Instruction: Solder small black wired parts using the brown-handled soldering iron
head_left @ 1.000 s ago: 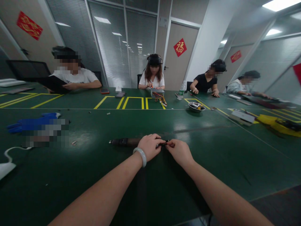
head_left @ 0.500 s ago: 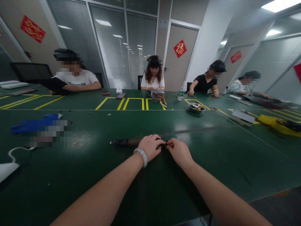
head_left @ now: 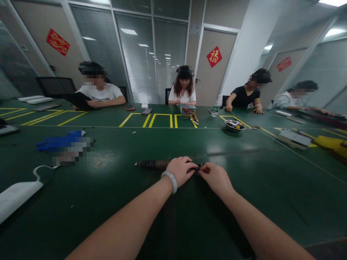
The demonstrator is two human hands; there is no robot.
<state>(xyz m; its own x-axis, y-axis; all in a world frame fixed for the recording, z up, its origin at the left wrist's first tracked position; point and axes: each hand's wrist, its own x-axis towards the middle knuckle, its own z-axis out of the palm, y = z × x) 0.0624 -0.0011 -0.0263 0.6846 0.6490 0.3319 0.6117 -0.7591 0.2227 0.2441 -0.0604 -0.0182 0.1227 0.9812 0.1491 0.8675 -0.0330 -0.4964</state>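
A dark electric screwdriver (head_left: 157, 164), with a black front part and a small metal tip pointing left, lies on the green table. My left hand (head_left: 181, 169), wearing a pale bracelet (head_left: 171, 180) at the wrist, is wrapped over its right part from above. Just beyond, at the tool's right end, my right hand (head_left: 215, 175) has thumb and forefinger pinched together. What sits between those fingertips is small, dark and mostly hidden. The fingertips of both hands nearly meet there.
Blue gloves (head_left: 58, 141) and a white device (head_left: 18, 198) with a cable lie to the left. Farther off are a metal bowl (head_left: 234, 126) of small parts, a water bottle (head_left: 216, 107) and a grey box (head_left: 188, 107) with wires. Several people sit along the far side.
The view has swung a little to the left, so everything appears farther right. Both hands stay at the screwdriver, and slightly more of a dark piece shows between the fingertips.
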